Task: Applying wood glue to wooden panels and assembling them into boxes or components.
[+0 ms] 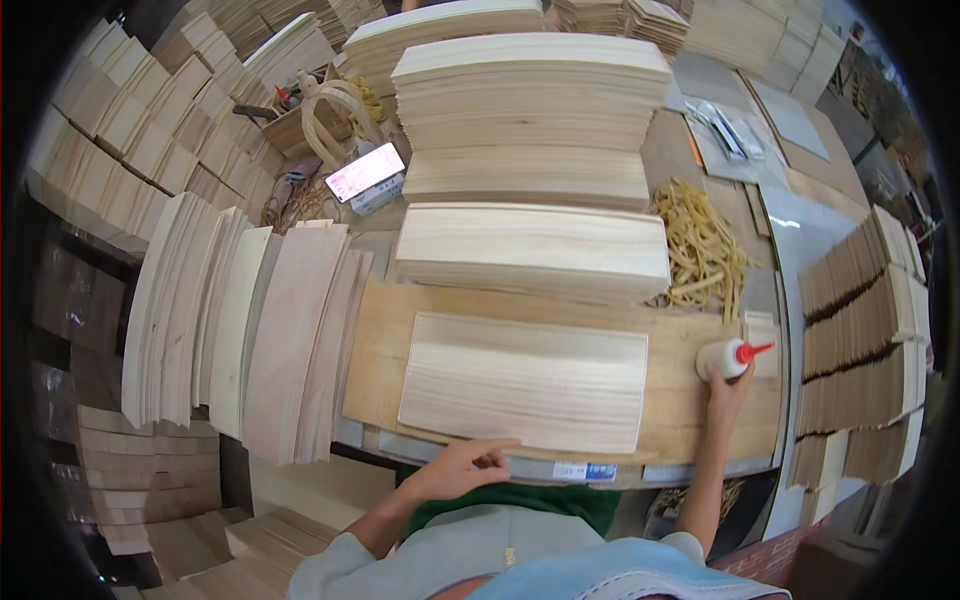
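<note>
A thin pale wooden board [525, 382] lies flat on a larger brown work board [700, 420] in front of me. By its near edge is my left hand [462, 470], index finger stretched along the edge and the other fingers loosely bent, with nothing seen in them. On the right, my right hand [728, 392] is wrapped round a white squeeze bottle [718, 358] with a red nozzle. The bottle is tilted, its tip pointing right, apart from the pale board. Small pale wood pieces [760, 328] sit just behind the bottle.
Beyond the work board stand stacks of wooden boards [530, 245], with a taller stack [530, 110] behind. Yellowish rubber bands [700, 245] are heaped at their right. More boards lean at left [300, 340] and right [860, 330]. A lit phone [365, 172] stands back left.
</note>
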`<state>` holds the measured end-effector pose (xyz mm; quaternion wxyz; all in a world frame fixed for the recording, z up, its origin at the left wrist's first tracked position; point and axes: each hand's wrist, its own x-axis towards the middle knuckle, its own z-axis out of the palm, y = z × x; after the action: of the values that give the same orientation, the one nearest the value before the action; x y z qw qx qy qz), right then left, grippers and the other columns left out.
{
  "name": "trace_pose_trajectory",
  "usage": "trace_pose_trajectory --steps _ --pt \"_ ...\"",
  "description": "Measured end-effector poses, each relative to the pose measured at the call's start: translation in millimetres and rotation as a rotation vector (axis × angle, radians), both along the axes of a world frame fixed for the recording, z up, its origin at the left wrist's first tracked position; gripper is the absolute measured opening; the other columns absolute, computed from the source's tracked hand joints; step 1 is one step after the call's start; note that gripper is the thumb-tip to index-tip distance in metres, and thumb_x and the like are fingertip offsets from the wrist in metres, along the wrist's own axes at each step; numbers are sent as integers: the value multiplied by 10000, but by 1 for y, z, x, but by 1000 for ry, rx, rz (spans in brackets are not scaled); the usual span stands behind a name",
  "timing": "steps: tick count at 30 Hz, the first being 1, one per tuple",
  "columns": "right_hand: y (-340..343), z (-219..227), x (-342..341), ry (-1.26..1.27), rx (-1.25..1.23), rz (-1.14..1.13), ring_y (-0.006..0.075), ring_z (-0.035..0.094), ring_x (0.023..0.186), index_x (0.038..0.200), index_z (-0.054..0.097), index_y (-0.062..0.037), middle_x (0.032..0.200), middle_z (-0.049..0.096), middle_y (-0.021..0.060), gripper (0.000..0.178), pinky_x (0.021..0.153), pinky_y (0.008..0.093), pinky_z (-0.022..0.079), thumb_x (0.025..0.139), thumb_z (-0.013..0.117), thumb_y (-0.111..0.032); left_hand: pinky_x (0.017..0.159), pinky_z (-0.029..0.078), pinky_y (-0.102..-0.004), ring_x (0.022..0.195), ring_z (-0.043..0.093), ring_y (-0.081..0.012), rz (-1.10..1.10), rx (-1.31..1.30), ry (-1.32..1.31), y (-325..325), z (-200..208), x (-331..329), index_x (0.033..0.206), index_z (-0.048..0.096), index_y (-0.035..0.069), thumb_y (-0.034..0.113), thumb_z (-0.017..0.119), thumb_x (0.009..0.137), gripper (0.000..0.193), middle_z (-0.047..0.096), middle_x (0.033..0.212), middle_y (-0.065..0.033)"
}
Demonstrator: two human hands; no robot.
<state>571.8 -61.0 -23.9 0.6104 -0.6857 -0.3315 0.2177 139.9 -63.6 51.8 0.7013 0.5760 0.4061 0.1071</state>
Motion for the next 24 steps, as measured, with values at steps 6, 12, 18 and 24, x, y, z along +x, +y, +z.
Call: trace_pose_trajectory --steps 6,12,18,24 --pt "-14 -10 7 32 -101 14 256 468 1203 1440 264 -25 1322 453 142 802 1031 358 352 755 677 38 791 477 -259 807 581 -122 -81 -43 -36 17 6 16 1319 516 47 67 595 893 435 634 887 -55" --pt "-50 -14 0 -60 -25 -66 245 417 1260 1458 256 -32 1368 412 149 731 1067 364 315 823 616 6 697 486 -260 702 579 -127 -159 58 11 33 1 15 1190 620 44 145 618 895 311 634 832 -66" --pt "-90 -20 -27 141 -50 -283 87 512 771 1206 534 -17 892 556 13 293 693 226 438 932 556 -119 660 478 -253 678 566 -115 -116 94 52 31 -4 14 1121 652 38 148 678 858 286 630 812 -53" --pt "-69 -14 -54 67 -106 -256 65 460 635 1024 590 -13 726 508 -11 163 563 213 383 954 549 -155 654 472 -241 669 540 -89 28 182 -18 12 2 1 1081 659 24 31 748 759 334 611 745 -15"
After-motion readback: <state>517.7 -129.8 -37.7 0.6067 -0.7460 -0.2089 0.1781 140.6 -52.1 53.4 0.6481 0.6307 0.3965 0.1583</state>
